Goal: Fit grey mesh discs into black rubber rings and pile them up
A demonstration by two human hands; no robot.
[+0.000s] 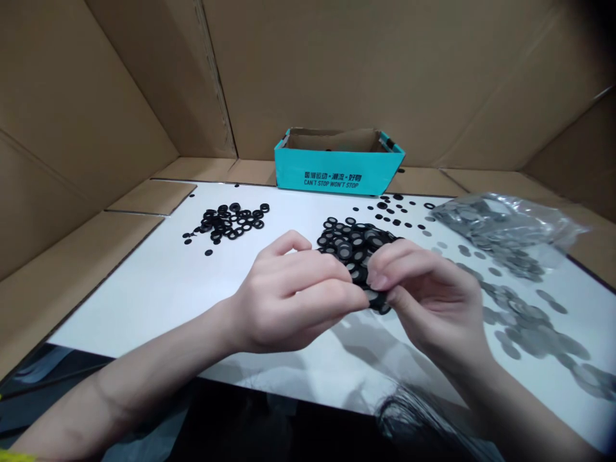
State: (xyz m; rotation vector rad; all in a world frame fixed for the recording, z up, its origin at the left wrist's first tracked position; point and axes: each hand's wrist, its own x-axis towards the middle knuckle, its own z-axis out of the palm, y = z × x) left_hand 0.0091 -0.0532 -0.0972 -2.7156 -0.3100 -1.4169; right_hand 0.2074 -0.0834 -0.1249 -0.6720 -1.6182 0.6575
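Note:
Both hands meet at the near edge of a pile of black rings with grey centres (353, 240). My left hand (301, 295) is closed, fingers bent, its fingertips at a black-rimmed disc (374, 296). On the other side of that disc, my right hand (428, 289) pinches with thumb and fingers; what lies between its tips is mostly hidden. The two hands nearly touch. Loose black rings (233, 221) form a smaller pile at the left. Grey translucent discs (524, 321) are spread over the right side of the white table.
An open turquoise box (337, 168) stands at the back of the white table (144, 282). A clear plastic bag (505, 224) with grey discs lies at the back right. Small black discs (395, 222) are scattered before the box. Cardboard walls (360, 77) enclose the table.

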